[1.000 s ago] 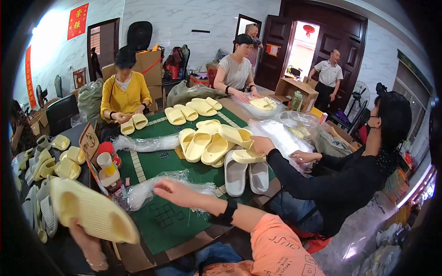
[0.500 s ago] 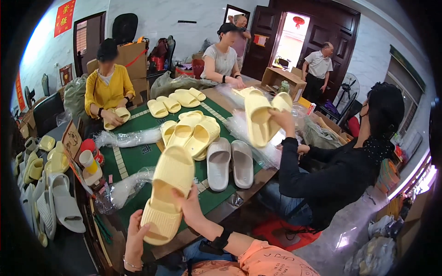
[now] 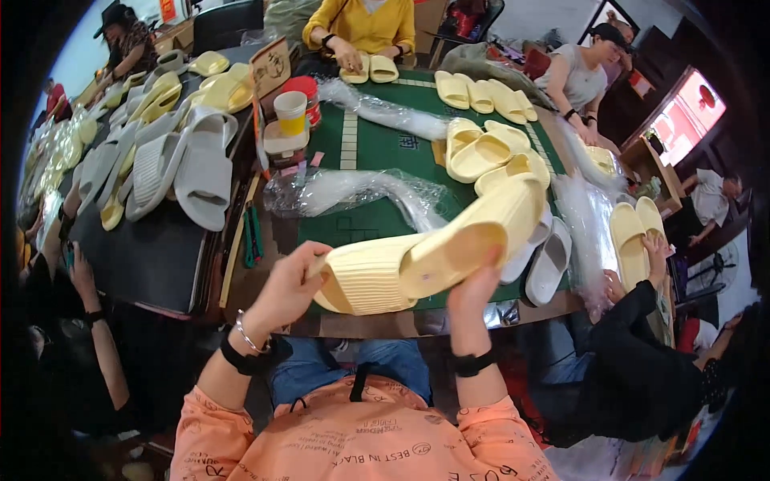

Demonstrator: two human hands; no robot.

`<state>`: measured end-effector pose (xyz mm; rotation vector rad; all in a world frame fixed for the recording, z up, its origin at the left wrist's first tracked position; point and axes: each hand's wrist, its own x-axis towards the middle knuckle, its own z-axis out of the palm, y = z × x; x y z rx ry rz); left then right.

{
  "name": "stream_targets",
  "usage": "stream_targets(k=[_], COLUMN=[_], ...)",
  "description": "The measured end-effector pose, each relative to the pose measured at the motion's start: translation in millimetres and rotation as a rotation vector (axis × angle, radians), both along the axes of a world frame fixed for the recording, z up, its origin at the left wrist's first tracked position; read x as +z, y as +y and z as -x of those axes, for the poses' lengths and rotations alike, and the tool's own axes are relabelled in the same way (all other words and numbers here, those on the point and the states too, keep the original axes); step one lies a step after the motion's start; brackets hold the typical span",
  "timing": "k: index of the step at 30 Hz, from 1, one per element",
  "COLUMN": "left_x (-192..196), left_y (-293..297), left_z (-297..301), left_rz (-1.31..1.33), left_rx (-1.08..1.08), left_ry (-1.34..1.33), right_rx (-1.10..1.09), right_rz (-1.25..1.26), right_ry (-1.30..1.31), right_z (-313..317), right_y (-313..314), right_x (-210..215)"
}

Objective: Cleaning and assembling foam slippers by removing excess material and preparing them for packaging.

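Note:
A pale yellow slide slipper (image 3: 365, 276) is held up crosswise above the table's near edge, its ribbed strap to the left. My left hand (image 3: 286, 290) pinches the toe end. At the other end, my right hand (image 3: 476, 295) grips the heel part from below, thumb against the footbed. Behind the slipper's right part stands a pair of grey slippers (image 3: 550, 264), partly hidden. Beyond them lies a pile of yellow slippers (image 3: 481, 152). Clear plastic bags (image 3: 377, 196) are spread on the green table top (image 3: 321, 228) just past my hands.
A black side table (image 3: 152, 276) at left carries many grey and yellow slippers. Cups and a red jar (image 3: 301, 88) stand between the tables. Across the table, a person in yellow (image 3: 365, 32) handles slippers; at right, a person in black (image 3: 626, 345) holds a yellow pair.
My view has swung left and down. The slipper has turned from upright to crosswise, and my right hand has shifted from its side to its heel end. My left hand stays at the toe.

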<state>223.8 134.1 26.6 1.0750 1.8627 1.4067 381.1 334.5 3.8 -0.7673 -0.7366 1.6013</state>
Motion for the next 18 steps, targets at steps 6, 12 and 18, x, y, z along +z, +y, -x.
stream_targets(k=[6,12,18], left_x=[8,-8,-73], left_y=[-15,51,89], left_z=[60,90,121], left_rz=[0.097,0.287,0.286], left_rx=[-0.132,-0.276,-0.166], left_ry=[0.025,0.232,0.316], right_rx=[0.106,0.593,0.49], right_rz=[-0.113,-0.23,-0.31], right_ry=[-0.063,-0.592,-0.847], right_z=[-41,-5,28], right_y=[56,16,-16], right_x=[-13,-71,-95])
